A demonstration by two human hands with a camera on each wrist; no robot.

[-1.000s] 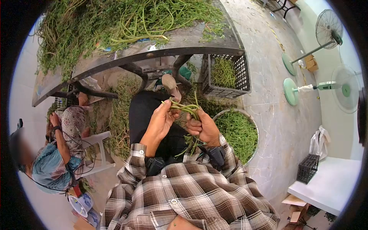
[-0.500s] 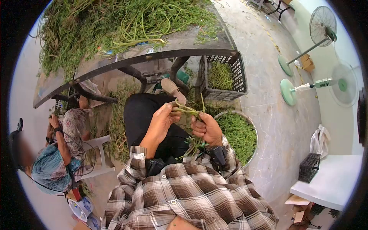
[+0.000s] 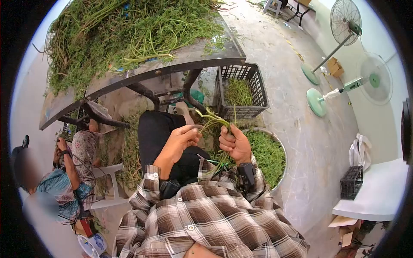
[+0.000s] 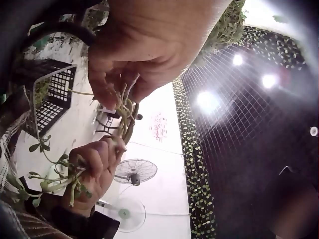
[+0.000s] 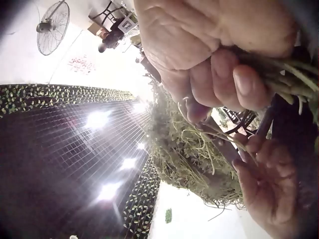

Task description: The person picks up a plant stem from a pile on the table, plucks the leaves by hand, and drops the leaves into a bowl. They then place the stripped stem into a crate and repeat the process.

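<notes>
Before the lap, my right hand [image 3: 235,144] grips a small bunch of green stems [image 3: 211,118], its fingers curled round them. The cut ends point up and to the left, while leafy tips [image 4: 75,181] hang out below that fist. My left hand [image 3: 177,144] is just to the left, its thumb and fingertips pinching stems that run across to the right hand. In the left wrist view, its fingers overlap part of these stems.
Ahead, a table [image 3: 185,62] carries a big heap of greens [image 3: 129,34]. Beneath its right end stands a black crate [image 3: 247,109] holding stems. A round tub [image 3: 284,161] of leafy greens sits by my right knee. Another person [image 3: 64,180] sits at left; fans [image 3: 316,103] stand at right.
The head view has shifted, and the table appears further left. My right hand has risen slightly with the bunch. My left fingertips now sit lower, with stem ends showing above them.
</notes>
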